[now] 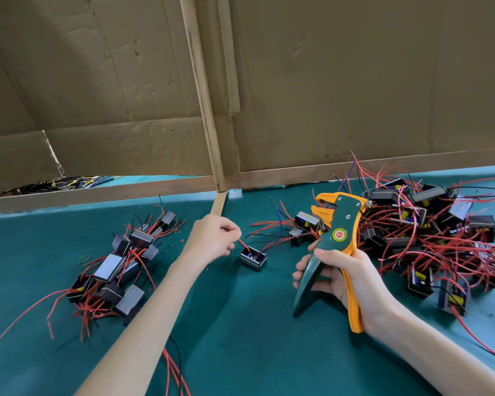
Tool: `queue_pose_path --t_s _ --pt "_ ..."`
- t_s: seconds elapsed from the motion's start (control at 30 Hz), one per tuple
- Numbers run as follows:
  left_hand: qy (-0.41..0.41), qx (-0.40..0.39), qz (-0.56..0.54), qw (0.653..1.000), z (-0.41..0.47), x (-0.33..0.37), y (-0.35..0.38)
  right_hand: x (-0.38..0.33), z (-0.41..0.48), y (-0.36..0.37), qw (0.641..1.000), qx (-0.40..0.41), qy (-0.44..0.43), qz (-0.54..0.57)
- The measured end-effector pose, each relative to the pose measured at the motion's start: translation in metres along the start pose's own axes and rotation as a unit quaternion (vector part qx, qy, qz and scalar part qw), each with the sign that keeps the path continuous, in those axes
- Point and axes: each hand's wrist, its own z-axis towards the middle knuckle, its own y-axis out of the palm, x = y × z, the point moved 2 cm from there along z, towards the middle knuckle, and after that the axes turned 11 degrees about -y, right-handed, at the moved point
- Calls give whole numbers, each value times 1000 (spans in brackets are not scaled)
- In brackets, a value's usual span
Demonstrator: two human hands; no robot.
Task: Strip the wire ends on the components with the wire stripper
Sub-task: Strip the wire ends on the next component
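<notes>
Green cloth [240,332] covered the bench, with cardboard panels [355,81] standing behind it across the upper frame. At centre, the left hand [212,238] pinched a red wire [243,244] just above the small black component [253,260] it ran from; the component itself sat on the cloth. Lower right of centre, the right hand [346,278] was wrapped around the handles of the wire stripper [337,232], its head raised, pointing up and left, clear of the wire. The handles looked spread rather than squeezed.

The wire seemed thin and limp, the component light enough to lift or drag by its lead, so holding the wire close to its free end, with some slack kept toward the body, would likely steady it without tugging the joint. The stripper looked rigid and best held low on both handles.

Further out, a smaller heap of components [126,267] lay at left and a larger tangle [426,232] at right.
</notes>
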Motion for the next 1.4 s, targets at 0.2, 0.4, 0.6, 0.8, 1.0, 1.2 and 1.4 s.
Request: queue_pose_path --t_s 0.2,0.4,0.6,0.8,1.0,1.2,1.4 --pt "140 40 -132 980 -2 4 5 0 2 -1 1000 4 -6 5" --pt "160 -7 -212 964 -4 12 0 -1 2 -3 1000 -5 -9 8" --pt "184 -101 -228 951 -19 31 -8 -5 -1 1 998 -55 2 23" --pt "221 -150 -198 943 -42 49 -13 -10 -8 7 989 -138 23 38" --pt "221 -150 -182 946 -48 54 -16 -7 -10 9 979 -198 29 27" --pt "214 -161 -161 950 -50 55 -15 -6 -9 6 976 -215 22 22" --pt "222 -173 -149 948 -50 55 -15 -7 -10 6 974 -224 22 6"
